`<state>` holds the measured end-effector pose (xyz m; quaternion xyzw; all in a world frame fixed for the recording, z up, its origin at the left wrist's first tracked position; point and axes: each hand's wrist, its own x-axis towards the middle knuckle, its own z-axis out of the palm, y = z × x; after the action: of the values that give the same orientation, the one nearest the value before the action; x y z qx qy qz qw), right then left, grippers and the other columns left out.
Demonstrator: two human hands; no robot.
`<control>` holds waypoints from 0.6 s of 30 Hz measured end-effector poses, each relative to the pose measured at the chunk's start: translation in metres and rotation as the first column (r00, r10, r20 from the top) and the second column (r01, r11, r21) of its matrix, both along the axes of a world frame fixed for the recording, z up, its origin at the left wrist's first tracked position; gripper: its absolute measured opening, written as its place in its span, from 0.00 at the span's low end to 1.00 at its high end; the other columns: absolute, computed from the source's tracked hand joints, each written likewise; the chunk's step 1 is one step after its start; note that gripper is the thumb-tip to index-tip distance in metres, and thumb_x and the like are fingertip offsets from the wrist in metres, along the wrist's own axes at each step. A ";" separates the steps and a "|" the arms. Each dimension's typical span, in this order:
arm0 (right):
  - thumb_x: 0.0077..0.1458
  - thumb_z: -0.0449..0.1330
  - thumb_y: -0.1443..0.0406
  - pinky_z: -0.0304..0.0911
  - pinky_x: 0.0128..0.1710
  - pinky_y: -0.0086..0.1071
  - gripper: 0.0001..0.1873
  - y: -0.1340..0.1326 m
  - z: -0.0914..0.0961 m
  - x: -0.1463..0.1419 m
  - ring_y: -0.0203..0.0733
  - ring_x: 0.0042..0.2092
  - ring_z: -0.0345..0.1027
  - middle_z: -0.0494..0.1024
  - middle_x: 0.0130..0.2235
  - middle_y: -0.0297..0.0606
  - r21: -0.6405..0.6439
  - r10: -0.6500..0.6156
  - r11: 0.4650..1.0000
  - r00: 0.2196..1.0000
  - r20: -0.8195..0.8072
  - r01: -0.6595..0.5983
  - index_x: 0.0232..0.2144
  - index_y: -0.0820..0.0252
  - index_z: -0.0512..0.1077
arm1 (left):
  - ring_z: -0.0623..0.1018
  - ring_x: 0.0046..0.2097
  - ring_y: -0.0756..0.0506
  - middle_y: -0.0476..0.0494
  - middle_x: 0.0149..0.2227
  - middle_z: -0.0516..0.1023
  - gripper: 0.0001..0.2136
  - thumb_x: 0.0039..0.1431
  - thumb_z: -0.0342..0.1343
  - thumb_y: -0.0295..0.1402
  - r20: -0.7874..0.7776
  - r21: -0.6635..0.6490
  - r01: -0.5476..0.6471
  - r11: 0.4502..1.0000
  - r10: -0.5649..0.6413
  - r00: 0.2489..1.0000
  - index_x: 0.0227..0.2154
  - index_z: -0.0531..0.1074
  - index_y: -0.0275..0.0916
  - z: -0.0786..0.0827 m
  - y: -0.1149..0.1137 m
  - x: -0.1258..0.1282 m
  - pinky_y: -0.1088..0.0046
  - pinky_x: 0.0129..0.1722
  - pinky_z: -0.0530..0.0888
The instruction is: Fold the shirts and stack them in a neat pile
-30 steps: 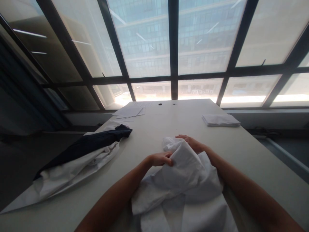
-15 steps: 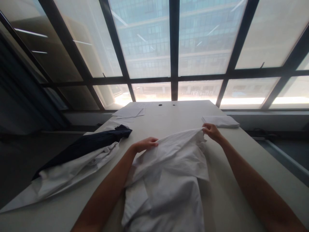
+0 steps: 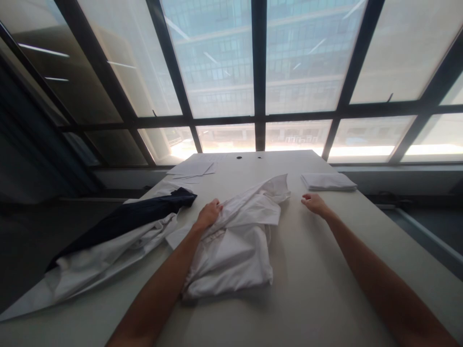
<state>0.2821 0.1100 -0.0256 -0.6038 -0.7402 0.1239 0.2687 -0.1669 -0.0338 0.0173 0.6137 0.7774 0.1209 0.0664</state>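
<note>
A crumpled white garment [image 3: 238, 250] lies bunched on the table in front of me, one pointed corner rising toward the far side. My left hand [image 3: 210, 213] is closed on its upper left edge, with the fingers partly sunk in the fabric. To the right of the cloth and apart from it, my right hand [image 3: 314, 203] hovers with curled fingers and no fabric in them. What kind of garment this is, I cannot tell from its folds.
At the left edge of the white table [image 3: 325, 289] lie a dark navy garment [image 3: 126, 219] and white cloth [image 3: 108, 265]. Paper sheets [image 3: 191, 168] rest at the far left. A folded white stack [image 3: 329, 181] sits at the right. Large windows [image 3: 210, 58] stand beyond.
My right hand has let go of the garment's right corner. The cloth has swung left and away from me, its near end now in view. My left hand has shifted slightly left.
</note>
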 end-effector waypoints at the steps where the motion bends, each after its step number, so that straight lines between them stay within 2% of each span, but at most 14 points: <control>1: 0.52 0.61 0.62 0.65 0.50 0.41 0.14 -0.004 -0.004 -0.006 0.55 0.47 0.75 0.83 0.41 0.48 -0.006 0.023 1.000 1.000 0.013 -0.023 0.38 0.60 0.81 | 0.79 0.47 0.40 0.36 0.43 0.80 0.08 0.70 0.48 0.36 -0.015 0.000 -0.017 1.000 0.017 1.000 0.43 0.70 0.40 -0.002 0.000 0.001 0.69 0.44 0.69; 3: 0.52 0.63 0.58 0.61 0.56 0.46 0.15 -0.015 -0.012 -0.023 0.59 0.54 0.70 0.80 0.49 0.50 -0.010 0.069 0.998 0.996 0.058 -0.068 0.40 0.58 0.81 | 0.79 0.48 0.39 0.35 0.44 0.80 0.10 0.70 0.47 0.37 -0.042 0.000 -0.039 0.999 0.039 0.998 0.45 0.69 0.39 -0.004 0.000 0.003 0.68 0.44 0.69; 6: 0.57 0.61 0.53 0.53 0.60 0.55 0.25 -0.035 -0.022 -0.055 0.64 0.63 0.59 0.70 0.61 0.53 -0.014 0.166 0.986 0.976 0.141 -0.165 0.53 0.56 0.76 | 0.79 0.48 0.38 0.34 0.44 0.80 0.11 0.71 0.46 0.37 -0.073 0.000 -0.051 0.999 0.050 0.996 0.47 0.69 0.39 -0.008 -0.001 0.007 0.68 0.44 0.69; 8: 0.59 0.59 0.55 0.47 0.63 0.59 0.28 -0.044 -0.029 -0.074 0.66 0.67 0.51 0.63 0.65 0.55 -0.009 0.243 0.970 0.959 0.147 -0.244 0.60 0.57 0.70 | 0.79 0.48 0.38 0.34 0.45 0.80 0.12 0.71 0.46 0.38 -0.086 -0.001 -0.052 0.999 0.052 0.995 0.48 0.69 0.38 -0.009 -0.001 0.009 0.68 0.45 0.69; 10: 0.58 0.59 0.58 0.44 0.64 0.60 0.29 -0.047 -0.035 -0.087 0.67 0.69 0.46 0.61 0.66 0.55 0.017 0.307 0.951 0.947 0.099 -0.310 0.61 0.59 0.68 | 0.79 0.49 0.39 0.34 0.46 0.80 0.12 0.71 0.46 0.38 -0.092 0.001 -0.051 0.999 0.051 0.994 0.48 0.69 0.38 -0.010 -0.002 0.009 0.68 0.45 0.69; 12: 0.57 0.58 0.61 0.45 0.65 0.57 0.29 -0.045 -0.039 -0.094 0.64 0.69 0.47 0.63 0.66 0.53 0.048 0.348 0.935 0.936 0.054 -0.351 0.60 0.60 0.69 | 0.79 0.49 0.39 0.35 0.46 0.80 0.12 0.71 0.46 0.39 -0.093 0.001 -0.050 0.999 0.050 0.994 0.48 0.69 0.39 -0.010 -0.001 0.009 0.69 0.44 0.69; 15: 0.56 0.57 0.63 0.48 0.66 0.51 0.28 -0.037 -0.043 -0.102 0.58 0.67 0.53 0.69 0.62 0.49 0.089 0.399 0.912 0.917 0.020 -0.400 0.60 0.57 0.69 | 0.79 0.48 0.39 0.36 0.45 0.81 0.12 0.71 0.46 0.39 -0.089 0.001 -0.056 0.998 0.056 0.994 0.48 0.69 0.39 -0.010 0.000 0.009 0.69 0.44 0.70; 18: 0.54 0.59 0.63 0.51 0.65 0.51 0.29 -0.030 -0.044 -0.111 0.58 0.64 0.58 0.73 0.59 0.48 0.148 0.476 0.873 0.878 -0.046 -0.465 0.60 0.56 0.69 | 0.79 0.48 0.39 0.36 0.45 0.81 0.12 0.71 0.46 0.39 -0.086 0.002 -0.064 0.998 0.064 0.994 0.48 0.70 0.39 -0.009 -0.001 0.010 0.68 0.44 0.70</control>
<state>0.1710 0.0805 -0.0692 -0.3806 -0.8599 0.1605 0.2999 -0.1570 -0.0347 0.0081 0.5931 0.7988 0.0964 0.0292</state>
